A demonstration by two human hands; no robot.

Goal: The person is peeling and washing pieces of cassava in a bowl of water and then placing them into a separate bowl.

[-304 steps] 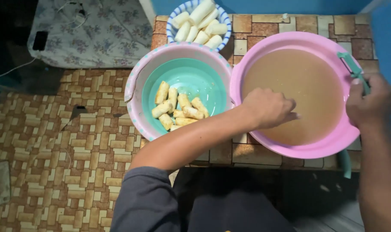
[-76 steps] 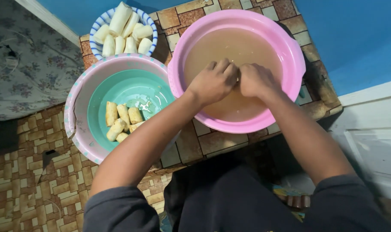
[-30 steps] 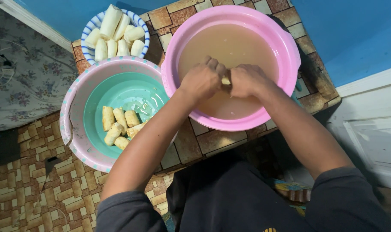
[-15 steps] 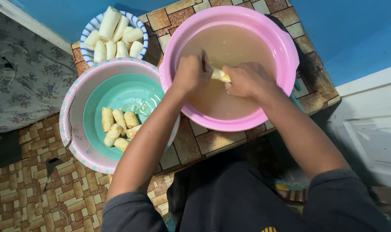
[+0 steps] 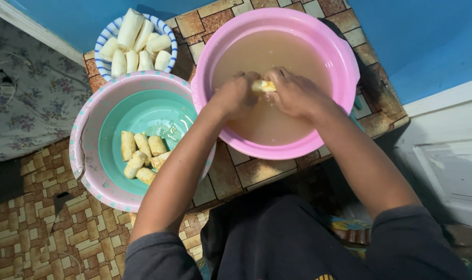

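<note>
Both hands, left hand (image 5: pixel 235 96) and right hand (image 5: pixel 296 94), close around one yellowish piece (image 5: pixel 262 86) over murky water in the pink basin (image 5: pixel 344 52), on a brown tiled ledge (image 5: pixel 249 173); blue wall (image 5: pixel 427 36) beyond them

Two basins (image 5: pixel 344 57) (image 5: pixel 85 155) stand side by side (a bowl (image 5: pixel 103 41) behind the left one).

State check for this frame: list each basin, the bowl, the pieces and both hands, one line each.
pink basin: holds cloudy brownish water
yellowish piece: gripped by both hands over the water
left hand: closed on the piece
right hand: closed on the piece
teal-lined basin: wet, holds several yellowish pieces
blue-striped bowl: piled with whitish pieces
</note>
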